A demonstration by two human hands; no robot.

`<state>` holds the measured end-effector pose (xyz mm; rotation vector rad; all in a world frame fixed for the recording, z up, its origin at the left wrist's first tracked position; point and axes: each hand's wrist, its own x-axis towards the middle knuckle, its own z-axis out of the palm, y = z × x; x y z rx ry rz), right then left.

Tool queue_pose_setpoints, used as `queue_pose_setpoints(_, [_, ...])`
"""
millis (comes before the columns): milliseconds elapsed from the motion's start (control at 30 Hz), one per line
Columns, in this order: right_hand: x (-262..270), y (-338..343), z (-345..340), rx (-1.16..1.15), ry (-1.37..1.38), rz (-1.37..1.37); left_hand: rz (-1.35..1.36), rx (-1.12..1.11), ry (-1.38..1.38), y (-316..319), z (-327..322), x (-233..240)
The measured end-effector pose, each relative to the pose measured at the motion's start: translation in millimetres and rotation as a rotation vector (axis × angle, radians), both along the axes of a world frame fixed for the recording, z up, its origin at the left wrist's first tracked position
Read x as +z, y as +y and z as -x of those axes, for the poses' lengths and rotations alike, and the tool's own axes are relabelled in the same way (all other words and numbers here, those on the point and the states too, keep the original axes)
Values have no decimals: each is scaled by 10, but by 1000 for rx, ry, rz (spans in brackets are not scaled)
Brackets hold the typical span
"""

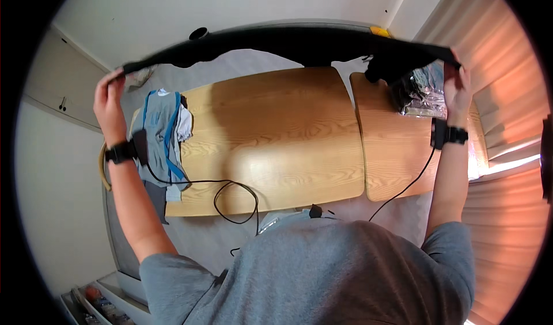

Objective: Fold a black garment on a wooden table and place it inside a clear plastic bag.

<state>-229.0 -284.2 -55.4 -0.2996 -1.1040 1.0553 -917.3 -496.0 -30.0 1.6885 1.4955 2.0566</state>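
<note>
A long black cloth (276,39), probably a garment, is stretched wide in the air above the far edge of a wooden table (276,139). Its left end is pinched between the fingers of my left hand (110,96). My right hand (458,89) grips the other end at the upper right, where a dark bunched part of the cloth hangs down beside it. Both arms are raised and spread apart. What kind of garment it is, I cannot tell.
Grey clothes with blue trim (160,130) lie at the table's left end. Plastic-wrapped packages (425,91) rest on a second wooden table (397,130) at right. Cables (235,181) run from both wrist straps. A curtain (510,221) hangs at right; open bins (116,299) stand lower left.
</note>
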Motion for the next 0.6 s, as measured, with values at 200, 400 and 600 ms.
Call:
queue_pose_setpoints(200, [-229,-538,-343,115,-240,262,337,187,-38,-776,-278,-497])
queue_pose_setpoints(400, [-862,-1118,-403,155,-249,694,614,177,-136,-1453,-541,-1651])
queue_pose_setpoints(600, [-1484,-1615,-474,81,-440,970,910,330,-17,-2057,-738,-2396])
